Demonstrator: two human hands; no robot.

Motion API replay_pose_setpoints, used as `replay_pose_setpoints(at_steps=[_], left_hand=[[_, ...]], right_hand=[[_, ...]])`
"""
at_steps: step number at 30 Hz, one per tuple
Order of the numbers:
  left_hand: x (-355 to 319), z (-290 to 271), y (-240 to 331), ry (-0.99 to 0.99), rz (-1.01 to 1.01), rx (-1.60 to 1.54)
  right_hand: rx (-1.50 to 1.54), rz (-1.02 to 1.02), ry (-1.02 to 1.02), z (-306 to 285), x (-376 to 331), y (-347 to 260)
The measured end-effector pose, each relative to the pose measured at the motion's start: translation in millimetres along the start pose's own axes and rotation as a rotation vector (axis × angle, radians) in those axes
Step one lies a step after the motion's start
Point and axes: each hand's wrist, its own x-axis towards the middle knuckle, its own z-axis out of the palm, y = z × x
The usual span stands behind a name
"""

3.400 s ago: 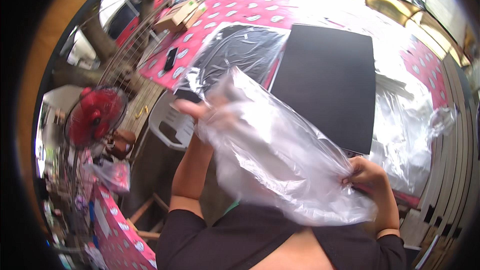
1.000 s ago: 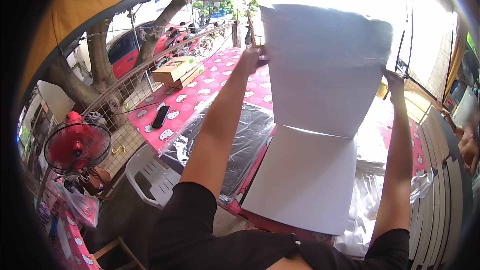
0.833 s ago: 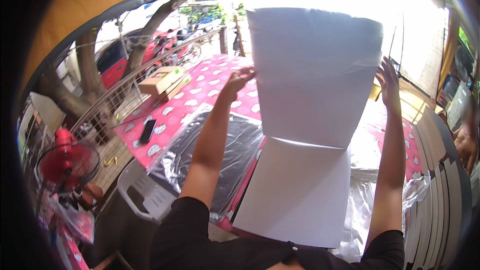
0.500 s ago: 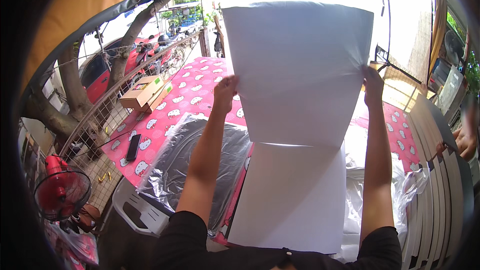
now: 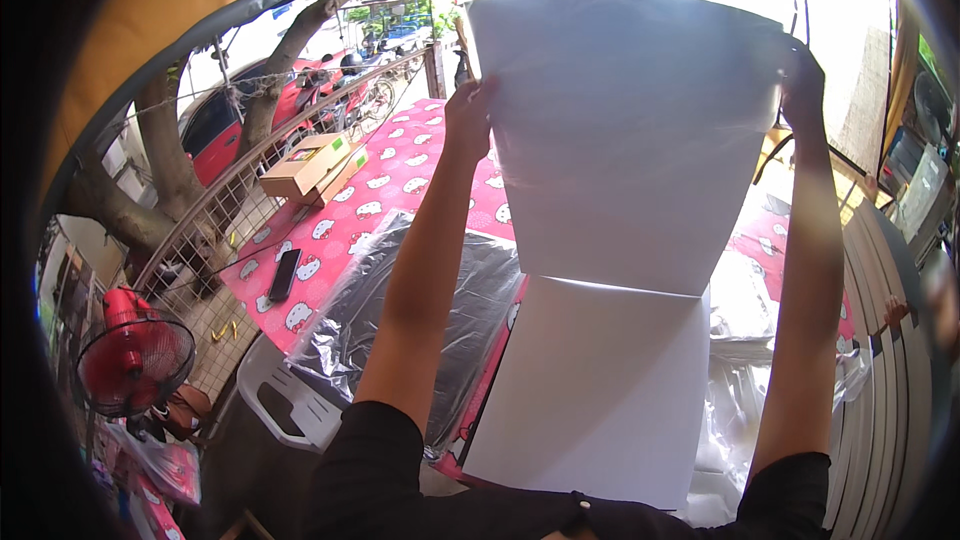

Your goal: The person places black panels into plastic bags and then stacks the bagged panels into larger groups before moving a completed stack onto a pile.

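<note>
Pale grey-white in the shade, a broad panel stands raised above the far end of a white board, which lies flat on the pink patterned surface; the two meet along a straight seam. The fingers of the left hand are curled in on the panel's left edge, and those of the right hand are closed around its right edge, higher up; the right fingertips are too dark to make out separately. Both arms are stretched forward.

Left of the board lies a dark sheet under clear plastic, partly behind the left forearm. Beyond it are a black phone and cardboard boxes. To the right, crumpled clear plastic lies beside the board, with stacked grey boards further out.
</note>
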Motion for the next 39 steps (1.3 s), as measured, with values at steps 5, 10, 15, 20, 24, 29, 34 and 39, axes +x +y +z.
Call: replay_pose_setpoints(at_steps=[5, 10, 15, 20, 24, 29, 34, 39], left_hand=[[-19, -34, -50, -0.070, -0.104, -0.069], [-33, -50, -81, -0.133, -0.063, -0.137], [-68, -71, -99, -0.335, 0.298, 0.397], [-85, -23, -39, -0.493, 0.514, 1.053], [-128, -32, 25, -0.350, 0.213, 1.181], [-192, -91, 34, -0.206, 0.157, 1.114], [-278, -134, 9, -0.078, -0.055, 1.323], [-374, -157, 16, -0.014, -0.128, 1.390]], right_hand=[[0.169, 0.275, -0.143, 2, -44, 2], [-0.268, 0.040, -0.186, 2, -91, -24], [0.038, 0.151, -0.207, 36, -121, -60], [-0.261, 0.117, 0.089, 36, -107, 28], [-0.454, 0.454, -0.206, 17, -69, -14], [-0.454, 0.431, -0.511, 41, -130, -32], [-0.621, 0.192, -0.881, 66, -257, -64], [-0.510, 0.261, -0.991, 18, -301, -198]])
